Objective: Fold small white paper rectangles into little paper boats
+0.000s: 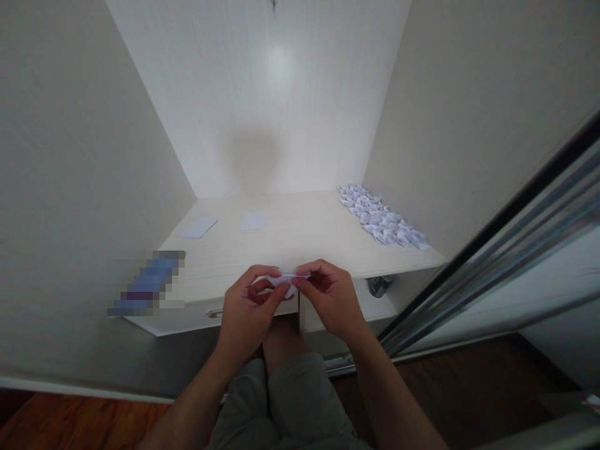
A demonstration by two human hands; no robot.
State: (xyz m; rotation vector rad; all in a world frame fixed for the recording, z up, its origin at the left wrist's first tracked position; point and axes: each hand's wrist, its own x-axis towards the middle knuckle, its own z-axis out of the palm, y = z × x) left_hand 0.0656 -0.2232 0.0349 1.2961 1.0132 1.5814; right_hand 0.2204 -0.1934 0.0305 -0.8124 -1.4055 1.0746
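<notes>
White paper piece (289, 275) just below mid-frame, long axis running left to right. Left hand (244, 307), grip pinched on one end; right hand (334, 301) likewise opposite; neither nearer.

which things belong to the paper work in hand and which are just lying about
Likely in use:
small white paper piece in left hand and right hand
two flat white paper rectangles
heap of folded white paper pieces

Likely lying about:
blurred blue oblong item
dark round container
</notes>
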